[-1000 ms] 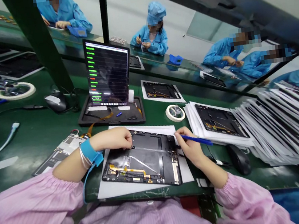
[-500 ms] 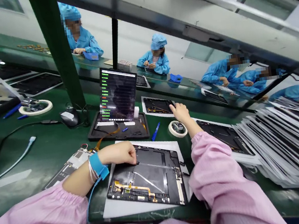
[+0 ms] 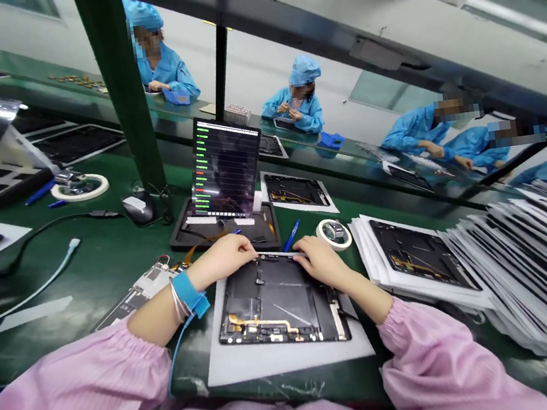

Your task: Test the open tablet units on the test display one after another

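Note:
An opened tablet back panel lies on a white sheet in front of me. My left hand, with a blue wrist strap, pinches the left end of a thin grey strip held along the panel's far edge. My right hand pinches the strip's right end. A blue pen lies on the green table just beyond my hands.
A lit tablet stands in a black tray. A tape roll sits right of the pen. Stacked panels on paper fill the right side. A circuit board and a mouse lie left. Workers in blue sit beyond.
My right hand put down the blue pen, reached toward the tape roll, then came back. Both hands now hold a strip over the panel's far edge.

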A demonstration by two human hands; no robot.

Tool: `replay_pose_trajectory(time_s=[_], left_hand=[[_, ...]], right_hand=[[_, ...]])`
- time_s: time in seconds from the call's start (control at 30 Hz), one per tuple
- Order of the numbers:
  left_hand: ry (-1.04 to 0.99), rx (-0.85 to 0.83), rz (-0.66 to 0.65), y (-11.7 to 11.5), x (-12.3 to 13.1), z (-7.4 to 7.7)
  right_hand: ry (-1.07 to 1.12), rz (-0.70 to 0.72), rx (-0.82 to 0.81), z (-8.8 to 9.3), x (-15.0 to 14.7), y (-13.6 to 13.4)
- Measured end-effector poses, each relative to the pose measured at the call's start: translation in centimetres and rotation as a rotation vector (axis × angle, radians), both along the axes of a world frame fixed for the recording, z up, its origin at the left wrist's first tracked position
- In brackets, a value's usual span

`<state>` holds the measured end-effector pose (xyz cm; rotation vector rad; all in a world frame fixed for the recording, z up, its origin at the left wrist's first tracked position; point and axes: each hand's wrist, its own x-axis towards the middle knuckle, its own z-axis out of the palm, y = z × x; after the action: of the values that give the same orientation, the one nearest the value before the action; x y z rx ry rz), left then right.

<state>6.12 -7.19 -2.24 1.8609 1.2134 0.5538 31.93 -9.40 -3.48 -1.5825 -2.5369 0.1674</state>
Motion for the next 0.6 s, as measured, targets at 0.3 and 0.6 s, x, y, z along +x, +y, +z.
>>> replay_pose_trajectory(time_s=[0.3, 0.6], left_hand=[[-0.137, 0.109, 0.144, 0.3, -0.7, 1.0], [-0.529, 0.134, 0.513, 0.3, -1.7, 2.1]], right_hand=[[0.214, -0.035, -0.017, -2.2, -0.6, -0.1], [0.643, -0.283, 0.250, 0.0, 2.2, 1.1]])
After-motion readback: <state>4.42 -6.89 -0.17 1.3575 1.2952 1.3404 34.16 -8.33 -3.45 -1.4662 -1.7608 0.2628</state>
